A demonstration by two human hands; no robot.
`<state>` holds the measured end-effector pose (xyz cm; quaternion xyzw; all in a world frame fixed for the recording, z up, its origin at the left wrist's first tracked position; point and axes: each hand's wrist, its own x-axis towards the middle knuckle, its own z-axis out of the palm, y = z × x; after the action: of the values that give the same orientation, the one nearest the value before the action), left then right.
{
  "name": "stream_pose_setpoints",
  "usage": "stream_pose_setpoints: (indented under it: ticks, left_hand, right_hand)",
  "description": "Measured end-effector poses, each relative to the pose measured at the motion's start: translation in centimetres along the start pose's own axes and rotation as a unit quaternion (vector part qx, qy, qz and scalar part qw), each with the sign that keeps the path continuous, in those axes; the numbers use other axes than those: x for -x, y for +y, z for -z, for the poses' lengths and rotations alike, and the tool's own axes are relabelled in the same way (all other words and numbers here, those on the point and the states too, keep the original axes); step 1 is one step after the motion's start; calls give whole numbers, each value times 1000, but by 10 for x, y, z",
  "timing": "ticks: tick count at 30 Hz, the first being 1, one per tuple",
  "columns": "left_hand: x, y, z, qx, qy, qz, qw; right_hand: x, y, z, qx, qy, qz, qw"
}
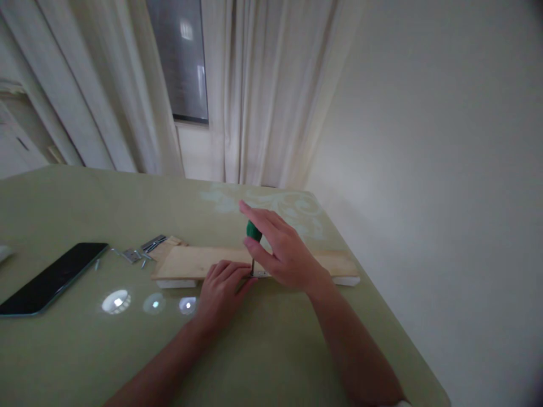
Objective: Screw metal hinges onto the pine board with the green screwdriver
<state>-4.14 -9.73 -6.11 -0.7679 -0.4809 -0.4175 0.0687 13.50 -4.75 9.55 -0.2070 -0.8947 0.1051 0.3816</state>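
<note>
A smooth pale wall (445,169) and pleated curtains (271,90) bordered a glossy green table (271,362) bearing a flat wooden board (186,263). The left hand (220,291) touched its near edge, pinching or not I couldn't tell; the right hand (288,254), half-curled, held an upright green-handled screwdriver (253,230) over a metal plate (261,273).

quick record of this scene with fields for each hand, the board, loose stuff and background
left hand: fingers at the near edge of the board, beside the screwdriver's lower end
right hand: at the green handle of the roughly upright screwdriver
board: wooden, white supports under both ends
loose stuff: metal plates, screws, dark-screened phone, all left of the board
background: pale curtains, window
</note>
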Motion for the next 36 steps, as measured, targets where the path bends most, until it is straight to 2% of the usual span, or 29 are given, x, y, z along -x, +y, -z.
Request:
stream_pose_setpoints:
  ticks: [2,4,5,9,10,17,19,22,24,26,30,32,34,36]
  left_hand:
    - [0,1,0,0,0,-2,1000]
    - [-1,1,0,-1,1,-1,1000]
    - [-1,1,0,-2,2,0,1000]
    - [-1,1,0,-6,3,-2,1000]
    - [-1,1,0,-5,3,-3,1000]
    - [-1,1,0,3,0,3,1000]
    - [-1,1,0,0,1,6,1000]
    - [-1,1,0,-1,6,1,1000]
    - [-1,0,0,-1,6,0,1000]
    - [0,0,1,-1,3,2,1000]
    - [0,0,1,5,-3,1,1000]
    - [0,0,1,5,-6,2,1000]
    - [0,-1,0,2,-9,4,1000]
    - [1,-1,0,2,-6,3,1000]
  right_hand:
    - [0,-3,9,-44,-37,-5,998]
    - [0,-1,12,-46,-51,-8,998]
    - [0,0,10,-24,-41,-9,999]
    - [-1,7,-4,115,64,-32,991]
    - [-1,6,-6,123,69,-39,989]
    - [0,-6,15,-23,-29,-24,999]
    - [0,-2,7,25,0,-19,1000]
    - [-1,4,-10,150,114,-15,982]
    - [-2,4,-13,168,134,-10,977]
    - [-2,0,-5,127,102,-9,987]
    - [1,-6,18,-21,-11,-20,1000]
    - [1,-1,16,-34,-23,-14,999]
    - [1,7,4,37,44,-5,998]
    - [1,14,-10,134,147,4,980]
